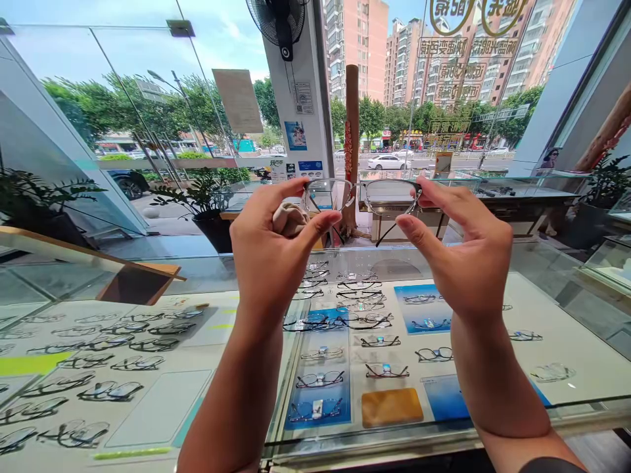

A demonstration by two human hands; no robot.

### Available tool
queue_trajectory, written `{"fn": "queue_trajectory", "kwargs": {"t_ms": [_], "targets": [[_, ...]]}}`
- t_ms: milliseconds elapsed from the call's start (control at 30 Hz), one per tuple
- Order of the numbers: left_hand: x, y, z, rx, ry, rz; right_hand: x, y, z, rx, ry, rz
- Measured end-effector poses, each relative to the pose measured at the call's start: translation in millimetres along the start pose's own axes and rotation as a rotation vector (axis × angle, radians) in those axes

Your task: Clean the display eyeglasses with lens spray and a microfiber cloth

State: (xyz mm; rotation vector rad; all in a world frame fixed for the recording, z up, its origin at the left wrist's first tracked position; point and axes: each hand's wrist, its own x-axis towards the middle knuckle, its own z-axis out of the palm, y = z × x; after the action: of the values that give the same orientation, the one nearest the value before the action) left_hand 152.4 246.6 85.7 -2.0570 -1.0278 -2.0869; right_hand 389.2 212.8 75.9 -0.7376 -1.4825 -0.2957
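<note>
A pair of thin-rimmed eyeglasses (360,186) is held up at eye height over the display counter, its lenses facing the window. My left hand (276,243) is closed on the left end of the frame, with thumb and fingers around it. Bunched in that same hand is a light grey-beige cloth (290,219). At the other end, my right hand (461,243) pinches the frame by its hinge. The temples extend away from me and slope downward beyond the lenses.
Below is a glass display counter (522,387) with several rows of eyeglasses (387,370) inside. A brown-yellow rectangular case (392,406) lies near its front edge. A wood-edged panel (133,282) stands at left. Behind are potted plants (207,197), a wooden post (351,98) and a wall fan (277,23).
</note>
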Motion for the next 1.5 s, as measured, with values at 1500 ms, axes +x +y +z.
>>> {"fn": "queue_trajectory", "kwargs": {"t_ms": [1500], "targets": [[6,-3,-3.2,-0.031,-0.036,0.0,-3,1,7,0.088,0.001,0.065]]}}
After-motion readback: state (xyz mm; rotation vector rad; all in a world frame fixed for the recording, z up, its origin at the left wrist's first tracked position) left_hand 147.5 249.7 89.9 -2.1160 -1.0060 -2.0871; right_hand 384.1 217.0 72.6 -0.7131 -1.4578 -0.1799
